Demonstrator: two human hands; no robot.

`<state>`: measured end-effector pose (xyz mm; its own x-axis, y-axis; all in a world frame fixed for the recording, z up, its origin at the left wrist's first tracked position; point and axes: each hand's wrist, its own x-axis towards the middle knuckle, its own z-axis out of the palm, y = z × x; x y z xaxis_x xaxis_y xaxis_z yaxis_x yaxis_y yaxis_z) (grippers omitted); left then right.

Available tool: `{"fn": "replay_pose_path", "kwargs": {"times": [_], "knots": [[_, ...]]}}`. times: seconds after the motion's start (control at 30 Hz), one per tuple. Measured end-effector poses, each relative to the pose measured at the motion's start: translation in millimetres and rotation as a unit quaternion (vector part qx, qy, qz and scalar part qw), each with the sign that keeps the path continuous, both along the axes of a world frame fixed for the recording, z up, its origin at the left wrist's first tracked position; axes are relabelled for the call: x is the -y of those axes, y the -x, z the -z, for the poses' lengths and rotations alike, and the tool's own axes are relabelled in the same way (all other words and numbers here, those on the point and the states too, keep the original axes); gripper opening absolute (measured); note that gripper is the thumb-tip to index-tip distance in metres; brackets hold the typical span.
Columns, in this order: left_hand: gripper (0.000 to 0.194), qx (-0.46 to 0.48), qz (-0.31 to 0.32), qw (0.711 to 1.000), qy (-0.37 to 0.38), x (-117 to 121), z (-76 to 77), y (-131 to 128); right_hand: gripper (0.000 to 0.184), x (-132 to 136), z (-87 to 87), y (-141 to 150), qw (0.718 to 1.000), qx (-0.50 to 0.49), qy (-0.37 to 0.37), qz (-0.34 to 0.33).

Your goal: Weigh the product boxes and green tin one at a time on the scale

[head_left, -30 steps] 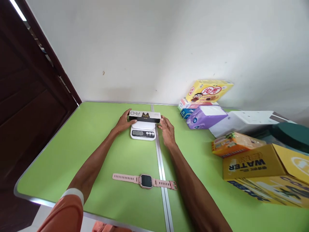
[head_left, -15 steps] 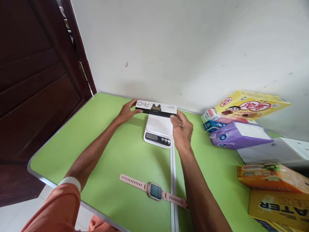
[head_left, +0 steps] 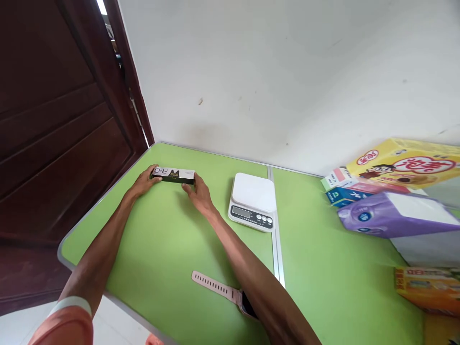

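Note:
A slim black-and-white box with a dark cat-like shape on it is near the far left of the green table. My left hand grips its left end, thumb at the front. Its right end is between the thumb and fingers of my right hand. Whether the box touches the table I cannot tell. To the right stands a white digital kitchen scale with a bare platform. A pink-strapped smartwatch lies nearer me, partly hidden under my right forearm.
On the right stand a yellow snack box, small blue and pink cartons, a purple tissue pack and an orange package. A white wall runs behind the green table. At left is a dark wooden door.
Both hands have carried the slim box left from above the scale to the table's far left. The scale's platform is now uncovered. The view has shifted left, and my right forearm covers part of the watch.

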<state>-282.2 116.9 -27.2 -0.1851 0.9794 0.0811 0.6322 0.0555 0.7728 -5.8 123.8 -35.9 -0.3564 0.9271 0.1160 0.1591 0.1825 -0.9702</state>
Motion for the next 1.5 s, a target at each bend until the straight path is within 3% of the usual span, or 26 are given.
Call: {"fn": "replay_pose_path", "kwargs": {"times": [0.07,0.17,0.23,0.33,0.5,0.73,0.93,1.0,1.1,1.2,1.27,1.4,1.5], "knots": [[0.081,-0.065,-0.022,0.998,0.001,-4.9,2.6,-5.1,0.090,-4.1,1.4,2.8,1.000,-0.012,0.029,0.000],[0.083,-0.154,-0.022,0.986,-0.056,-12.3,3.2,-21.7,0.096,-7.6,-0.6,-0.5,0.998,-0.029,0.056,-0.016],[0.073,-0.190,0.004,0.978,-0.085,-18.4,3.9,-32.2,0.095,-7.4,-2.1,-6.7,0.997,-0.025,0.064,-0.020],[0.057,-0.198,0.032,0.977,-0.068,-32.6,5.3,-38.9,0.096,-0.7,-4.2,-21.7,0.997,0.003,0.079,-0.009],[0.059,-0.187,0.027,0.981,-0.050,-73.4,2.1,-33.5,0.076,27.8,-11.8,-57.3,0.997,0.040,0.054,-0.035],[0.059,-0.192,-0.034,0.980,-0.023,-126.7,-15.4,-35.2,0.056,75.4,-22.2,-103.0,0.999,0.027,-0.023,-0.038],[0.058,-0.220,-0.065,0.973,-0.009,-134.6,-33.2,-37.9,0.045,109.3,-22.0,-128.0,0.997,0.060,-0.035,-0.029],[0.061,-0.201,-0.032,0.979,-0.032,-133.0,-38.1,-39.6,0.044,115.8,-20.8,-136.9,0.997,0.060,-0.048,-0.023],[0.062,-0.224,-0.056,0.973,-0.016,-125.7,-46.7,-50.9,0.042,122.9,-15.6,-154.1,0.996,0.055,-0.069,0.011],[0.060,-0.253,-0.079,0.963,-0.047,-115.0,-57.9,-77.4,0.040,128.5,-4.8,-175.7,0.992,0.060,-0.094,0.055],[0.059,-0.249,-0.043,0.960,-0.123,-106.6,-66.5,-105.9,0.038,132.8,2.6,-191.5,0.986,0.083,-0.121,0.082],[0.037,-0.216,0.095,0.934,-0.270,-74.7,-83.4,-193.5,0.034,149.2,5.6,-222.4,0.972,0.098,-0.150,0.154],[0.027,-0.155,0.220,0.924,-0.274,-32.5,-89.8,-276.7,0.029,172.1,-5.3,-242.9,0.955,0.083,-0.173,0.225]]}}
